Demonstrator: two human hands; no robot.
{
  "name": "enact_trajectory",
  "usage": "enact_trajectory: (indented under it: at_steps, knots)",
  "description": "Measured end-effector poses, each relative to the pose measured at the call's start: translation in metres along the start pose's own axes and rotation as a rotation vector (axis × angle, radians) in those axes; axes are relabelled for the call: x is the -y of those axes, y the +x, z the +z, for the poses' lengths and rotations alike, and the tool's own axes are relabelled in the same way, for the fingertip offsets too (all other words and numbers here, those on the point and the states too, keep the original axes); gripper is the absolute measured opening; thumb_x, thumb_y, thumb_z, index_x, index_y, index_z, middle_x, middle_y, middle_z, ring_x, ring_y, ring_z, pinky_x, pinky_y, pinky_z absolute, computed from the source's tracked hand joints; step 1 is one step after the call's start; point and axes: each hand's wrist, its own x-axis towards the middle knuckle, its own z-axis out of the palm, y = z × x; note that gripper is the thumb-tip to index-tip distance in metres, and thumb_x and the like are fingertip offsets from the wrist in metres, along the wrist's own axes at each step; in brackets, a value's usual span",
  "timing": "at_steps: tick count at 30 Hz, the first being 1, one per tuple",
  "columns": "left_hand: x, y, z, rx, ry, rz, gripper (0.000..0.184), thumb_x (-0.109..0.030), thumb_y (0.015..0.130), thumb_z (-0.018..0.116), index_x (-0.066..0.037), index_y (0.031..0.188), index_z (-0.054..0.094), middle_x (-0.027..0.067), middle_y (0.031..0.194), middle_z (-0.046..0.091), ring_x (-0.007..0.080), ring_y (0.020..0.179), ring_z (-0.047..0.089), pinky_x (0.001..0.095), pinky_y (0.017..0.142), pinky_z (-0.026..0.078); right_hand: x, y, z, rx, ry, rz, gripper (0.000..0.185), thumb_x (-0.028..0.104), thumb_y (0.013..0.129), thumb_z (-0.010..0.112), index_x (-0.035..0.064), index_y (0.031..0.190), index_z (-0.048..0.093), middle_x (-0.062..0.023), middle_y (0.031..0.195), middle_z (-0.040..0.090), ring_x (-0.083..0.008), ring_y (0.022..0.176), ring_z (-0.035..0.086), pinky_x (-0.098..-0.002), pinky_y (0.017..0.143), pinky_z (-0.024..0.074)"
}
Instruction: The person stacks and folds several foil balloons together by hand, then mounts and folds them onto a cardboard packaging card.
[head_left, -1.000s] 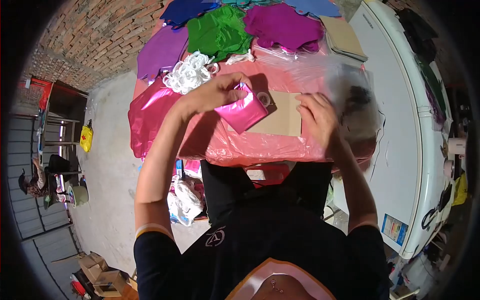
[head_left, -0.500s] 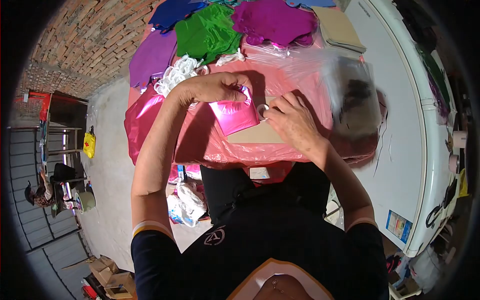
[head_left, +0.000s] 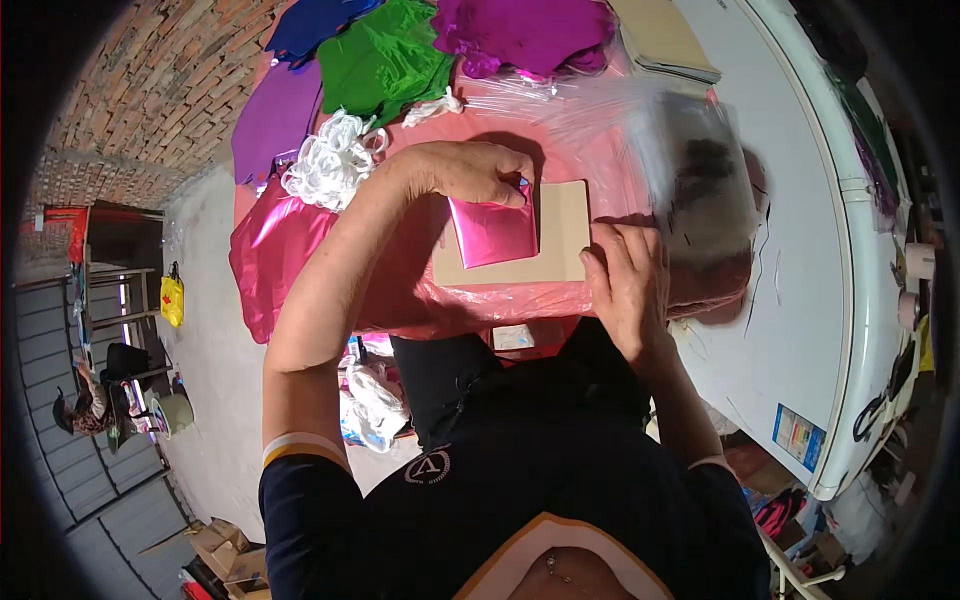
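A shiny pink foil pouch (head_left: 495, 237) lies on a tan cardboard sheet (head_left: 563, 220) near the front of the table. My left hand (head_left: 485, 175) pinches the pouch at its upper right corner, fingers closed. At the right edge of the cardboard is my right hand (head_left: 627, 275), its thumb and bent fingers closed on that edge. Beside my left forearm sits a heap of white cord loops (head_left: 335, 160). Flat pink foil pieces (head_left: 285, 250) are piled left of the forearm.
Purple (head_left: 275, 120), green (head_left: 388, 62) and magenta foil stacks (head_left: 525, 35) line the far side. Clear plastic bags (head_left: 690, 165) and a cardboard stack (head_left: 665, 38) lie to the right, beside a white appliance (head_left: 800, 260). Another person (head_left: 88, 405) is far left.
My right hand has moved right and down from beside the pouch to the cardboard's edge. The white ring near it no longer shows. The pouch lies flatter, still pinched by my left hand.
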Motion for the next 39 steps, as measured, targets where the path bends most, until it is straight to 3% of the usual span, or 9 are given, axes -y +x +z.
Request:
enact_trajectory:
  at_steps: [6,11,15,18,24,30,34,35,39]
  knots:
    - [-0.021,0.009,0.013,-0.062,0.077,-0.013,0.028,-0.022,0.098,0.067,-0.005,0.12,0.062,0.016,0.104,0.069,0.0311,0.1,0.066,0.0401,0.088,0.049,0.003,0.003,0.012,0.026,0.037,0.001,0.039,0.015,0.084,0.076,0.0023,0.119,0.064,-0.011,0.108,0.063,-0.0313,0.104,0.056,-0.046,0.089,0.0449]
    - [-0.034,0.012,0.032,-0.25,0.152,-0.015,0.037,-0.015,0.094,0.068,0.001,0.123,0.052,0.0218,0.106,0.067,0.0409,0.104,0.064,0.0472,0.091,0.049,0.014,0.006,0.018,0.024,0.202,-0.02,0.049,0.018,0.087,0.075,-0.0023,0.128,0.057,-0.0188,0.12,0.059,-0.037,0.111,0.054,-0.0488,0.096,0.0454]
    - [-0.021,0.009,0.058,-0.503,-0.006,0.012,0.035,-0.006,0.093,0.068,-0.002,0.124,0.051,0.0203,0.11,0.065,0.0375,0.105,0.066,0.0455,0.09,0.051,0.016,0.007,0.023,0.047,0.225,-0.047,0.051,0.018,0.089,0.075,-0.0042,0.129,0.054,-0.0217,0.125,0.056,-0.0395,0.113,0.053,-0.049,0.098,0.0456]
    - [-0.022,0.007,0.062,-0.564,-0.105,0.05,0.04,0.0,0.087,0.069,-0.001,0.122,0.049,0.0207,0.111,0.063,0.0407,0.108,0.063,0.0459,0.094,0.051,0.019,0.007,0.026,0.053,0.228,-0.064,0.049,0.017,0.088,0.075,-0.0046,0.128,0.055,-0.0212,0.125,0.056,-0.0391,0.113,0.053,-0.0489,0.098,0.0457]
    - [-0.017,0.008,0.062,-0.562,-0.089,0.13,0.05,0.005,0.088,0.066,-0.006,0.132,0.045,0.0183,0.12,0.058,0.0345,0.113,0.062,0.0418,0.092,0.053,0.015,0.004,0.038,0.031,0.074,-0.113,0.039,0.01,0.088,0.069,-0.0022,0.124,0.06,-0.0152,0.123,0.058,-0.0333,0.112,0.055,-0.0451,0.094,0.0469]
    - [-0.021,-0.019,0.085,-1.052,0.216,0.166,0.043,0.008,0.083,0.066,-0.003,0.123,0.054,0.0186,0.115,0.06,0.0385,0.112,0.061,0.0441,0.094,0.051,0.015,0.005,0.04,0.041,-0.059,-0.17,0.036,0.009,0.087,0.064,0.0005,0.121,0.063,-0.0106,0.119,0.06,-0.0287,0.11,0.057,-0.0417,0.09,0.0475]
    - [-0.048,-0.033,0.12,-1.089,0.296,0.112,0.045,0.005,0.083,0.068,0.0,0.126,0.058,0.0208,0.126,0.062,0.0421,0.119,0.06,0.0471,0.1,0.051,0.015,0.008,0.038,0.057,-0.095,-0.201,0.034,0.009,0.086,0.065,0.0007,0.119,0.063,-0.0103,0.119,0.06,-0.0283,0.109,0.057,-0.0416,0.089,0.0476]
    - [-0.052,-0.034,0.134,-1.038,0.355,0.008,0.055,-0.001,0.087,0.067,0.002,0.14,0.052,0.0231,0.144,0.054,0.0429,0.133,0.052,0.05,0.11,0.044,0.016,0.009,0.037,0.061,-0.098,-0.205,0.033,0.009,0.086,0.065,0.0007,0.118,0.064,-0.0103,0.119,0.06,-0.028,0.109,0.057,-0.0414,0.088,0.0479]
    - [-0.051,-0.025,0.159,-0.964,0.375,-0.148,0.066,-0.022,0.094,0.064,0.004,0.15,0.043,0.0236,0.158,0.037,0.0402,0.149,0.033,0.0543,0.121,0.027,0.016,0.015,0.036,0.07,-0.105,-0.232,0.029,0.01,0.086,0.066,0.0004,0.114,0.064,-0.0106,0.116,0.059,-0.0279,0.107,0.058,-0.0408,0.086,0.0494]
